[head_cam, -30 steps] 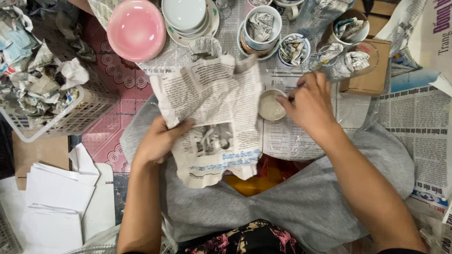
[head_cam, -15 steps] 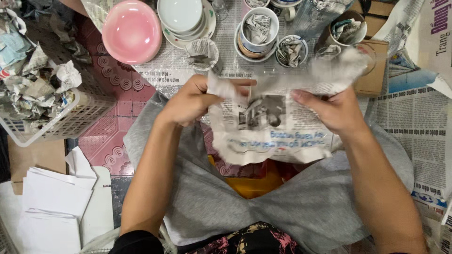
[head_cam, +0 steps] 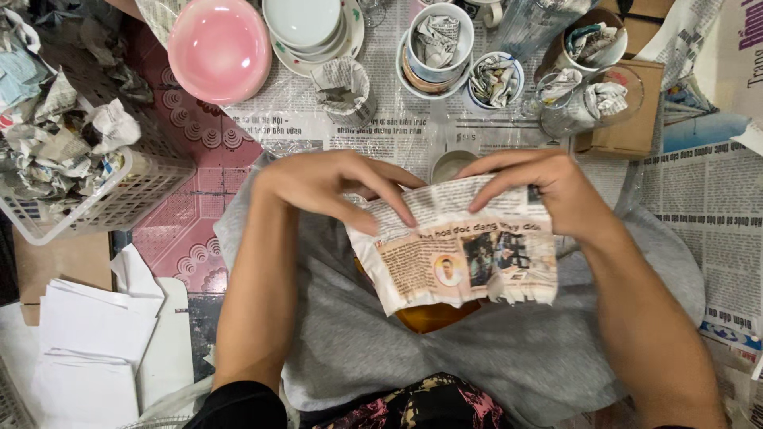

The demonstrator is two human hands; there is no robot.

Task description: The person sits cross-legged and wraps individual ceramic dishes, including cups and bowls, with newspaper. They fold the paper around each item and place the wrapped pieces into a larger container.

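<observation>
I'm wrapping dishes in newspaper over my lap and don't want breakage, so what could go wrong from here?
1. Both hands, left and right, fold the newspaper sheet over your lap; its lower edge looks frayed, so it might tear.
2. The small cup stands just beyond your fingers and could be knocked over.
3. The stacked bowls and plates sit crowded together, so a careless reach may chip them.
</observation>
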